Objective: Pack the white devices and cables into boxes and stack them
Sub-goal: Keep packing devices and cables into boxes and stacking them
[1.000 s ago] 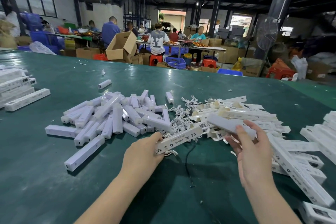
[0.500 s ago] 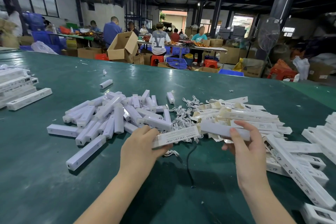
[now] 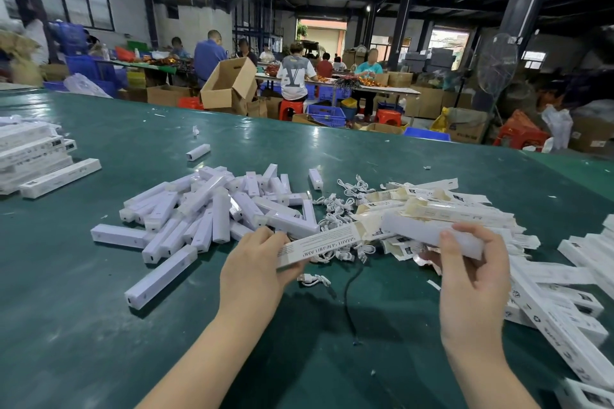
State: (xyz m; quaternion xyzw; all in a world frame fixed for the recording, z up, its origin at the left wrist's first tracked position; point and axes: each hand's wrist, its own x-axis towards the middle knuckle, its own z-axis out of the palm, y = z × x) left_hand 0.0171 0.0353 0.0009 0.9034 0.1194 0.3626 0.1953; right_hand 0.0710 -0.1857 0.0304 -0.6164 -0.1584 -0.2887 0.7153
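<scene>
My left hand (image 3: 254, 271) grips the near end of a long white printed box (image 3: 320, 247), held above the green table (image 3: 83, 325) with its open flap end pointing right. My right hand (image 3: 473, 276) holds a white bar-shaped device (image 3: 428, 236), whose left tip sits just at the box's open mouth. A heap of white devices (image 3: 212, 212) lies left of centre. Small coiled white cables (image 3: 335, 212) lie in the middle. Flat unfolded boxes (image 3: 445, 206) are piled behind my right hand.
Packed white boxes lie stacked at the left edge (image 3: 36, 156) and along the right edge (image 3: 564, 312). A loose cable (image 3: 314, 279) and a thin black cord (image 3: 349, 289) lie between my hands. People work at tables beyond the far edge among cardboard cartons (image 3: 229, 85).
My left hand lifted the box off the table and turned it, printed side up. My right hand brought the device left toward the box's open end.
</scene>
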